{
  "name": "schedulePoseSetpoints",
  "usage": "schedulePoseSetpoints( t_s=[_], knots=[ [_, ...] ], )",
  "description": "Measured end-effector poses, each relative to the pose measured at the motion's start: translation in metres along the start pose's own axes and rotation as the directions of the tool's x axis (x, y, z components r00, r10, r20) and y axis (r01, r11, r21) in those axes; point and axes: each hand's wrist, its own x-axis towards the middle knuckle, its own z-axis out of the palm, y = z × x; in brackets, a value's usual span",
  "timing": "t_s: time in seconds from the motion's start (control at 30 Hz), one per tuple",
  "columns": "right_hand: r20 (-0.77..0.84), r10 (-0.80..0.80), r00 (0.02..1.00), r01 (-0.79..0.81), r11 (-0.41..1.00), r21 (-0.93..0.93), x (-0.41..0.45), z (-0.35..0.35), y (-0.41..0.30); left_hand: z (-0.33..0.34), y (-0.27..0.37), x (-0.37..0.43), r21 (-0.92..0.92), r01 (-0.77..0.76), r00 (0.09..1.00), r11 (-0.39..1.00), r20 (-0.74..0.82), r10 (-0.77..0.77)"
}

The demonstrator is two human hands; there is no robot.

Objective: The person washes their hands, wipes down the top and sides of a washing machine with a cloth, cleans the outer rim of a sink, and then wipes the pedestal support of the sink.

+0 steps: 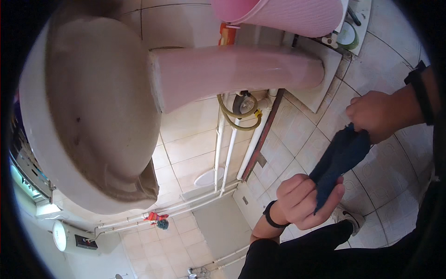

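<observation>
A dark blue cloth is stretched and bunched between my two hands, over the tiled floor. My right hand is closed in a fist around its upper end in the picture. Lower down, my left hand grips the other end, with a pointed corner hanging out past the fingers. Parts of the cloth are hidden inside both fists. The washbasin, on a pink pedestal, stands before me and has dark spots and brownish stains in its bowl.
A pink bucket is beyond the pedestal, near a green-rimmed round container. Yellowish hoses and white pipes run under the basin. Red fabric hangs on a wall pipe. A shoe is on the tiles.
</observation>
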Motion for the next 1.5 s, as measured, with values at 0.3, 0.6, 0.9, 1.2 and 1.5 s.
schedulePoseSetpoints(
  t_s=[0.3, 0.6, 0.9, 1.2, 1.5],
  knots=[
    [-0.092, -0.115, 0.989, 0.116, 0.993, 0.0, 0.02, 0.034, 0.036, 0.04, -0.008, 0.006, -0.041, 0.06, 0.994, 0.997, -0.09, -0.064],
    [0.161, -0.141, 0.977, 0.135, 0.99, 0.046, 0.03, 0.019, 0.039, 0.05, -0.014, 0.017, -0.058, 0.039, 0.982, 0.998, -0.18, -0.049],
    [-0.791, -0.208, 0.575, 0.396, 0.917, 0.046, 0.047, -0.143, -0.051, -0.009, -0.02, 0.025, 0.03, 0.008, 0.997, 1.0, -0.072, -0.006],
    [-0.944, 0.278, 0.176, 0.882, 0.381, 0.276, 0.072, -0.202, -0.147, -0.008, -0.013, 0.038, 0.037, -0.087, 0.97, 0.996, -0.225, 0.093],
    [-0.941, 0.339, 0.015, 0.922, 0.36, 0.144, 0.062, -0.223, -0.156, -0.032, 0.004, 0.031, 0.026, -0.011, 1.0, 1.0, -0.013, 0.012]
  ],
)
